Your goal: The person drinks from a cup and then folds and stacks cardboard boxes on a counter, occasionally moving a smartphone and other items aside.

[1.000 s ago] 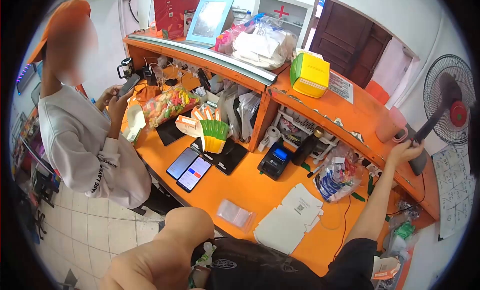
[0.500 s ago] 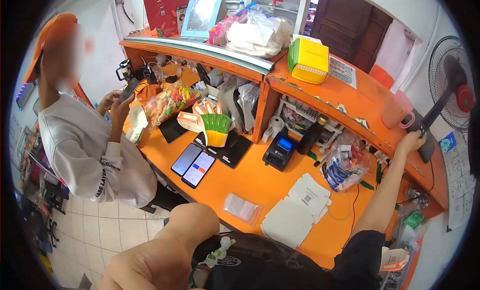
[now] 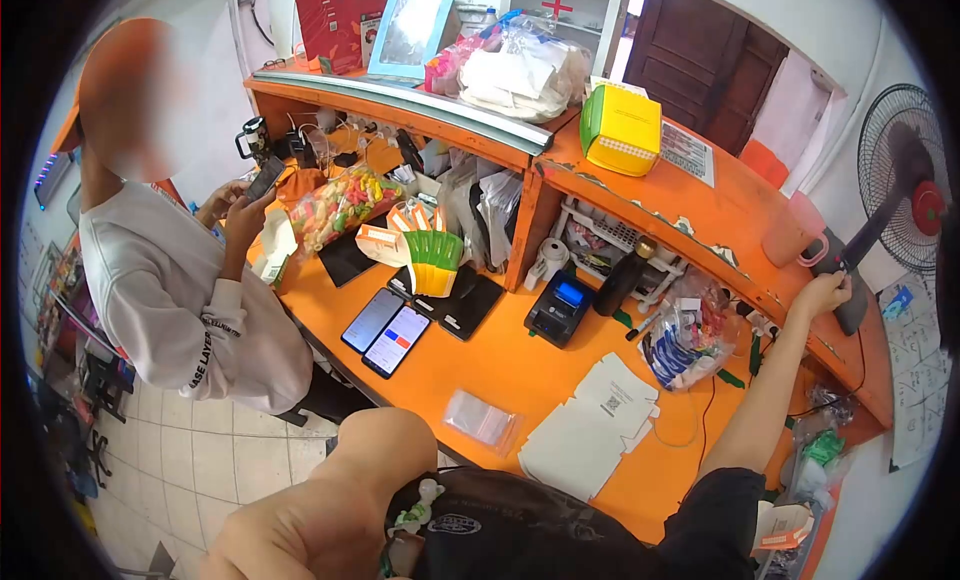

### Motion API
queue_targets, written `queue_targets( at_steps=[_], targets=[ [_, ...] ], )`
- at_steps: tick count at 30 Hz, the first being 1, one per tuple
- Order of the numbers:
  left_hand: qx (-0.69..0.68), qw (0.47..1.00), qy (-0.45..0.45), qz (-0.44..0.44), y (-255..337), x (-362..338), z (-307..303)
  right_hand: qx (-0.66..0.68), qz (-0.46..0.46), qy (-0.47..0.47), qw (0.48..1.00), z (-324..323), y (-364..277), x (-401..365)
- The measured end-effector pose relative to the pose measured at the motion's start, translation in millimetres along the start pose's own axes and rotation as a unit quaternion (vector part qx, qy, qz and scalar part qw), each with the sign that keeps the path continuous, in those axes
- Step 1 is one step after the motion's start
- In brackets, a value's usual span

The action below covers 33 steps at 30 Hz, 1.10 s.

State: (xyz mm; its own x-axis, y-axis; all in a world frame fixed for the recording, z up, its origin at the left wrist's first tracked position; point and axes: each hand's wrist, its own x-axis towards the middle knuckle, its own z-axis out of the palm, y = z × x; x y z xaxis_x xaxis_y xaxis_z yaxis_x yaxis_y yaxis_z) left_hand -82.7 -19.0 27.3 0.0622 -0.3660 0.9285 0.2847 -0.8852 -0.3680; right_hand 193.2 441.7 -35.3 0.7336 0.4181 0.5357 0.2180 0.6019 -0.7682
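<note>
At the right, my right hand [image 3: 824,293] reaches to the base of a black fan [image 3: 850,295] on the orange shelf, its fingers at the controls; what they press is too small to tell. Just left of the hand stands a pink mug [image 3: 795,232]. My left hand [image 3: 265,535] is low at the bottom left near my body, its fingers blurred and partly cut off. On the orange desk [image 3: 480,365] lie two phones [image 3: 397,337] side by side, a small clear plastic packet [image 3: 478,418] and flattened white card [image 3: 600,420].
A person [image 3: 180,290] at the left holds a phone [image 3: 263,180]. A black printer [image 3: 562,308], dark bottle [image 3: 624,277] and bagged items [image 3: 690,345] stand along the desk's back. A yellow-green box [image 3: 620,128] sits on the upper shelf.
My right hand has shifted slightly down on the fan's base. The camera view has moved a little; the desk items keep their places.
</note>
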Motion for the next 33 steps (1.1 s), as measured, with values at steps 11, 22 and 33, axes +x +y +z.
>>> queue_targets(
  at_steps=[11, 22, 33],
  targets=[
    [0.004, 1.000, 0.015, 0.014, -4, -2, -3, -0.034, -0.124, 0.000, 0.992, -2, 7, 1],
    [0.005, 1.000, 0.021, 0.011, -3, -5, -4, -0.070, -0.108, 0.026, 0.991, -3, -1, -3],
    [0.007, 1.000, 0.024, 0.010, -4, -7, -4, -0.038, -0.042, 0.003, 0.998, -6, -15, -9]
  ],
)
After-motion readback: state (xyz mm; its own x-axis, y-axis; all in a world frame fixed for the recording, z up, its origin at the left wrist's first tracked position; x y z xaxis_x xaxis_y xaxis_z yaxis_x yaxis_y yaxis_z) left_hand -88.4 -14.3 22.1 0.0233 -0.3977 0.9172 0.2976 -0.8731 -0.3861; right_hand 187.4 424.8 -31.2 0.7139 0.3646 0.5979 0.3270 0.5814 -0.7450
